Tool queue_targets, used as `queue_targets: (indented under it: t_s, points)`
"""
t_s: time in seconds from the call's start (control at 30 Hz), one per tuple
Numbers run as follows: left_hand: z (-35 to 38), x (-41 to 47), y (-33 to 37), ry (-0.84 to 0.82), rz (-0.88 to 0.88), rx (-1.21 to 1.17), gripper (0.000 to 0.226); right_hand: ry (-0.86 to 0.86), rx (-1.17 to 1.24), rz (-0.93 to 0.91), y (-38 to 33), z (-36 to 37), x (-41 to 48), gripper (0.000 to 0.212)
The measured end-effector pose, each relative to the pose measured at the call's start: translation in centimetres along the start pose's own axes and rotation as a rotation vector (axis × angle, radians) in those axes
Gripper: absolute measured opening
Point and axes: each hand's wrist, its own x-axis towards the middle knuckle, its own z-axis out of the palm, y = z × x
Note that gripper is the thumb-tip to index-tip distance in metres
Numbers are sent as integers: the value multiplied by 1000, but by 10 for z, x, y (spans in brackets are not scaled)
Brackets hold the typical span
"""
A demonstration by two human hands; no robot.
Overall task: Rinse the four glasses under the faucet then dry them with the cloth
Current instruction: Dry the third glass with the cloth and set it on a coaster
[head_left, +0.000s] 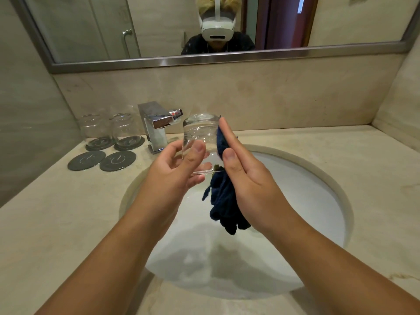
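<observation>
Two hands work over the sink, and drying is under way. My left hand curls round the glass, held base-up, while my right hand, fingers straight, presses the cloth flat against its right side — the loose end hangs below my palm. Further back, two coasters lie bare. Behind them a second glass and a third glass stand upturned, done, I judge. The faucet beside them shows no water. A fourth glass I can't see — so this one's drying remains, likely one more.
</observation>
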Motion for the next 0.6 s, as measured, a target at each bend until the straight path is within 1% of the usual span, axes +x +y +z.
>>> queue_targets:
  t_s: [0.17,0.23,0.3,0.4,0.43,0.5,0.6]
  points:
    - [3,-4,4,-96,-47,-98,61,19,124,64,1,-3,2,44]
    - [4,-5,3,-125,-64,-60,63,25,137,80,1,-4,2,44]
    - [5,-4,3,-94,-66,5,67,30,116,95,2,-4,2,44]
    - [5,-2,1,-17,-54,-5,56,16,47,94,3,-4,3,46]
    - [5,-2,0,-6,-43,-20,56,11,32,84,2,-4,2,47]
    - [4,-1,0,17,-19,-54,67,10,6,52,0,-5,1,48]
    - [3,-2,3,17,5,-111,71,15,10,16,-1,-5,1,48]
